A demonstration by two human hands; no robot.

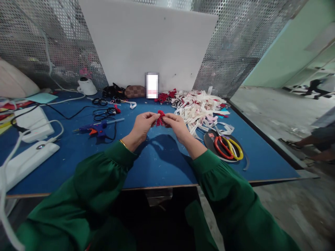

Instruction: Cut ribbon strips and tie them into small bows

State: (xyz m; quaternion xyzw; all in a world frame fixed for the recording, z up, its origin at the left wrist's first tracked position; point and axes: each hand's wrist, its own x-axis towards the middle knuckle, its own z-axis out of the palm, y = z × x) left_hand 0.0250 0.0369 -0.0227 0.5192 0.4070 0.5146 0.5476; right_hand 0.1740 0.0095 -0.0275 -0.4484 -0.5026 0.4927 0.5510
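A small red ribbon piece [160, 118] is held above the blue table, between both hands. My left hand [142, 127] pinches its left side, and my right hand [178, 126] pinches its right side. Behind my right hand lies a large pile of white ribbon strips [199, 106] with red pieces [167, 96] at its left end. To the left of my left hand rests a blue glue gun [95, 129] with an orange trigger. Scissors with red and yellow handles [230, 148] lie on a dark round disc [209, 139] at the right.
White power strips [31, 158] and cables cover the table's left side. A white cup [87, 86], a checkered pouch [134, 91] and a bright upright phone [152, 85] stand near the white board [151, 42]. Other people's legs [321, 139] show at the far right.
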